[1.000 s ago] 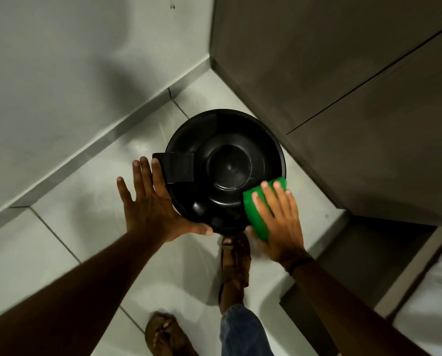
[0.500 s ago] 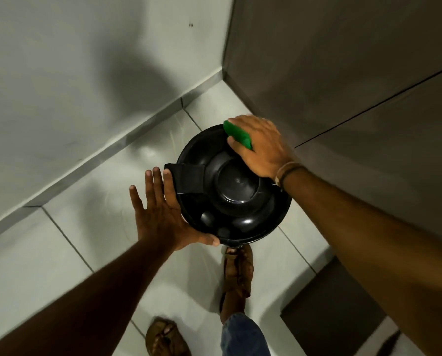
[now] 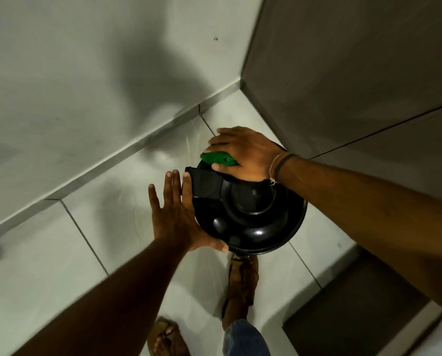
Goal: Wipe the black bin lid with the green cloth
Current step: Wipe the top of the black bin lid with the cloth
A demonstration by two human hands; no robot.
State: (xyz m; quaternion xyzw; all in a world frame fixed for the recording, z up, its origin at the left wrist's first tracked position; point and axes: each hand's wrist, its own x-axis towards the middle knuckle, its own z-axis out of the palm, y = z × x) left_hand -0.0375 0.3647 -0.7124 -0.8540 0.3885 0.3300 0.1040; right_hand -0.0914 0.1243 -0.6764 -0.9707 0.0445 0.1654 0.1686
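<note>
black bin lid sat in the floor corner between wall and cabinet, right hand pressed down on the green cloth at the lid's far edge, left hand spread flat, fingers apart, against its left side

Green cloth moved under the right hand from the near right rim of the black bin lid, across the far rim, to the far left edge just beyond the hinge block. Right forearm now crossing above the lid's right side. Cloth more bunched, mostly covered by the fingers. Camera view shifted, bin lower in frame.
</note>
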